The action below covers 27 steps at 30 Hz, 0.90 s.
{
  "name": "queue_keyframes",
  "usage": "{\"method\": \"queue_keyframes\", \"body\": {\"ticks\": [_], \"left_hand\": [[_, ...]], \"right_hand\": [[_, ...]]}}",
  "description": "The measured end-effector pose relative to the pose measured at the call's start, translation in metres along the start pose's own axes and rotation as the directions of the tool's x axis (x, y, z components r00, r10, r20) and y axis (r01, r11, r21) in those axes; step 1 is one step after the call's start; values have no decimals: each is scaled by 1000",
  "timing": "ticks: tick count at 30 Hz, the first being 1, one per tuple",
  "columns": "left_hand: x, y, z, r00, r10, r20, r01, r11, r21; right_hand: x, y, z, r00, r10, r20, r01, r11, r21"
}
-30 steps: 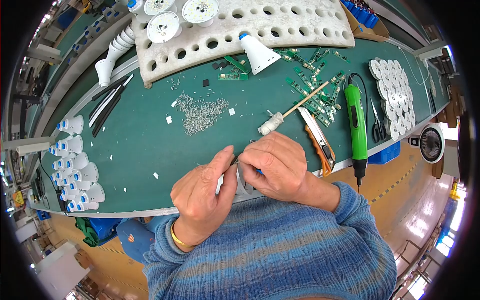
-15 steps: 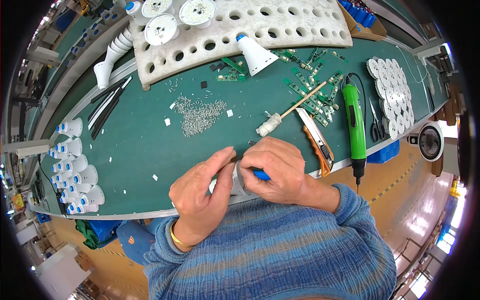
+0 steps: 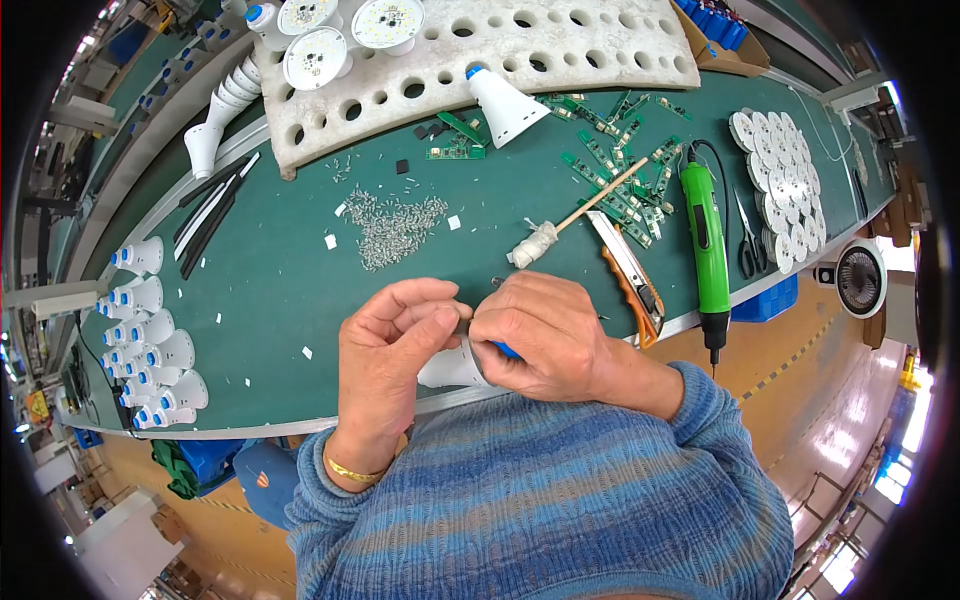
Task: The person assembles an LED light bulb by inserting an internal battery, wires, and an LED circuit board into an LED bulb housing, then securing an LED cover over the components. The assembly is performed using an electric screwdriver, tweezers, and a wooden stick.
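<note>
My left hand [image 3: 395, 345] is closed in a pinch, thumb against fingertips, just above a white cone-shaped lamp housing [image 3: 447, 369]. Whatever lies between those fingertips is too small to make out. My right hand [image 3: 545, 335] is curled shut against the housing's right side, with a bit of blue showing under its fingers. A small dark tip pokes out above the right knuckles; the rest of it is hidden. Beyond the hands lie a pile of small metal pins [image 3: 390, 230] and a wooden stick with a white wrapped end [image 3: 535, 245].
An orange box cutter [image 3: 632, 275], a green electric screwdriver [image 3: 708, 240] and scissors [image 3: 750, 245] lie at right. Green circuit boards [image 3: 615, 180] are scattered behind. Stacked white discs [image 3: 785, 180] stand far right, lamp housings [image 3: 160, 350] at left. A holed foam board [image 3: 470, 60] spans the back.
My left hand has turned, its fingers now lifted and bent over the thumb. More of the lamp housing shows between the hands, and less of the blue part. The view has shifted slightly.
</note>
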State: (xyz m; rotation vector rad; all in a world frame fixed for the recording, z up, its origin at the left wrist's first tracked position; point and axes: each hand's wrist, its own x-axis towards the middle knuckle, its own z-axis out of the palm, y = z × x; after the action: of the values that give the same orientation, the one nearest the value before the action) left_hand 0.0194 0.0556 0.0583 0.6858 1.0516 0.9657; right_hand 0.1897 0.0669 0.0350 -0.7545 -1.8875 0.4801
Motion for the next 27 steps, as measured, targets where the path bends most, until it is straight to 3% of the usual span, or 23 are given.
{"method": "queue_keyframes", "body": {"ticks": [7,13,16,24,27], "left_hand": [[-3,6,6,996,27,81,-32,997,64],[-12,9,5,985,109,133,-146,938,314],[-10,7,3,975,113,191,-167,939,300],[-2,2,0,985,-60,161,76,993,-91],[0,6,1,979,-121,165,159,956,-246]], "right_hand": [[-3,-3,-5,999,47,-11,-47,999,10],[-4,-5,-6,999,43,-31,-43,999,15],[-4,-6,-7,999,38,-13,-38,999,13],[-11,-9,-18,994,76,74,-79,996,31],[-17,-20,-59,947,236,220,-272,950,155]]}}
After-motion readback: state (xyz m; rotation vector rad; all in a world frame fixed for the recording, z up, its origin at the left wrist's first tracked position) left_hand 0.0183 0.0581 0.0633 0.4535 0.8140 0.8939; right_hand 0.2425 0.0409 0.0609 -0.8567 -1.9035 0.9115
